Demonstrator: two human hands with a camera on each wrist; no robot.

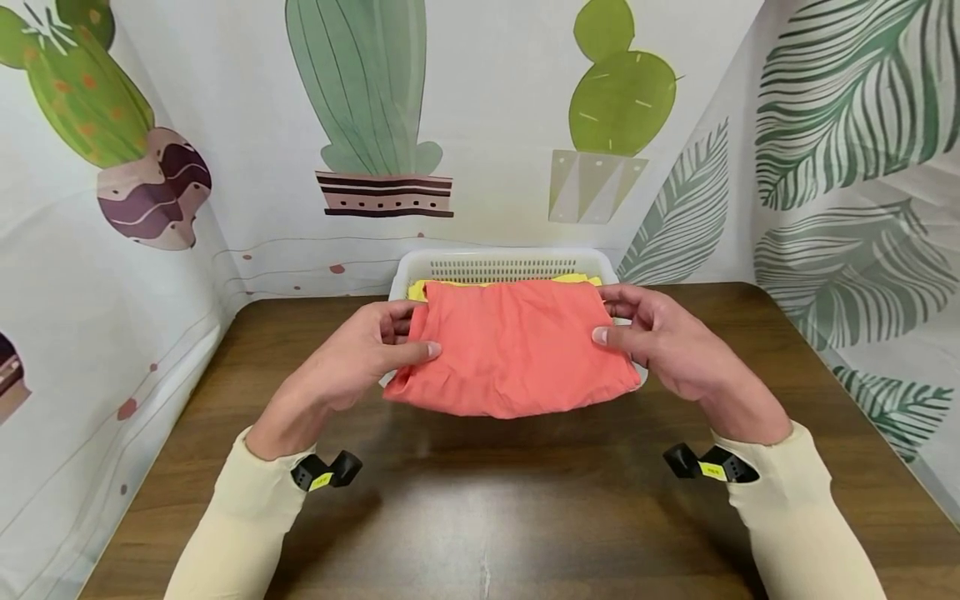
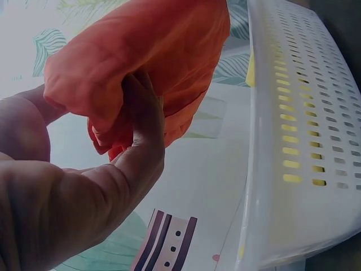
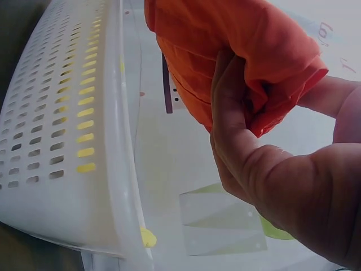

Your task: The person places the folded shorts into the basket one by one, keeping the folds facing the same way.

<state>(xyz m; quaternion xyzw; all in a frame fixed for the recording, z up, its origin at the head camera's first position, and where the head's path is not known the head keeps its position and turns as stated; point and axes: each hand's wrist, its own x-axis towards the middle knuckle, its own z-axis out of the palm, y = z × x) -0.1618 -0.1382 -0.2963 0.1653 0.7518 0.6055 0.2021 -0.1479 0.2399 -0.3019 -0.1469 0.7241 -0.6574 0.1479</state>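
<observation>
A folded coral-orange cloth [image 1: 513, 348] is held flat above the front of a white perforated basket [image 1: 501, 262]. My left hand [image 1: 375, 350] grips its left edge, thumb on top and fingers underneath. My right hand [image 1: 645, 333] grips the right edge the same way. In the left wrist view the fingers [image 2: 144, 116] curl into the orange cloth [image 2: 141, 51] beside the basket wall [image 2: 304, 135]. From the right wrist camera, the fingers [image 3: 231, 113] pinch the bunched cloth [image 3: 242, 45] next to the basket wall [image 3: 62, 124]. A yellow cloth [image 1: 450, 286] lies inside the basket.
The basket stands at the back of a dark wooden table [image 1: 480, 500], against a backdrop printed with cacti. Leaf-patterned sheets close off the right side, cactus-patterned ones the left. Bare tabletop lies in front of the hands.
</observation>
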